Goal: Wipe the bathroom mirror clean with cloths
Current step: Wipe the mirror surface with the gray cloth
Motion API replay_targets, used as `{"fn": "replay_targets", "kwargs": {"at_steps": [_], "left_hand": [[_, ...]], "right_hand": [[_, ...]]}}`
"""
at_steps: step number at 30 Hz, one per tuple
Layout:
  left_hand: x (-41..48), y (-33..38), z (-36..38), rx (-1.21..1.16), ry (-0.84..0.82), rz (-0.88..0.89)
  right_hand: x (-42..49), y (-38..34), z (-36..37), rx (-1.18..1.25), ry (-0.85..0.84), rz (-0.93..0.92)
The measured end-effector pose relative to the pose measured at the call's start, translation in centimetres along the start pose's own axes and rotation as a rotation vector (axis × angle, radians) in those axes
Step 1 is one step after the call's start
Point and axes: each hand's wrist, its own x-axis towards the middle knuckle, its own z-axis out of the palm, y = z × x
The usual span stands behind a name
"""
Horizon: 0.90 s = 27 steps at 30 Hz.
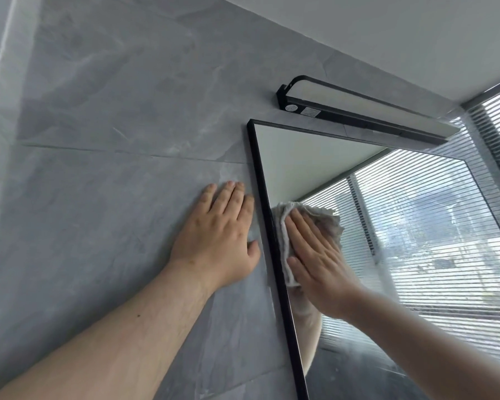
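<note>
My right hand (315, 249) lies flat, fingers straight and close together, pressing the cloth (286, 243) against the glass; I am not gripping or pinching it. The cloth is bunched under my palm, with a folded edge showing to the left of my fingers and a ragged corner poking out above my fingertips. It looks soft, light and limp, so I judge it will slide or crumple unless my whole palm pins it. Flat pressure spread across the fold is the best hold.

The mirror (300, 163) under it is hard, smooth and probably slippery. I take it to be breakable, so firm, even pressure suits it better than a jab. To the right of my hand the glass looks hazy and streaked. Just left of the cloth runs the thin black frame (260, 174).

Beyond the frame, my left hand (223, 229) rests open on the grey tiled wall (113, 140), fingers slightly spread and thumb close to the frame, bracing me. Above both hands, a black lamp (358, 116) sits over the mirror's top edge.
</note>
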Motion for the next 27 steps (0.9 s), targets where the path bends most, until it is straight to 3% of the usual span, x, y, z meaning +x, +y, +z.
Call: {"fn": "replay_targets", "kwargs": {"at_steps": [12,17,22,27], "left_hand": [[-0.3,-0.1,-0.5,0.011,-0.045,-0.023],[3.0,-1.9,-1.0,-0.103,0.165,0.063],[4.4,-2.2,-1.1,0.084,-0.061,0.008],[4.3,-2.2,-0.8,0.100,-0.056,0.023]], "right_hand": [[14.7,-0.2,-3.8,0.074,0.012,0.173],[15.9,-0.2,-4.1,0.050,0.001,0.147],[17.0,0.1,-4.7,0.025,0.012,0.122],[18.1,1.9,-4.9,0.057,0.065,0.184]]}}
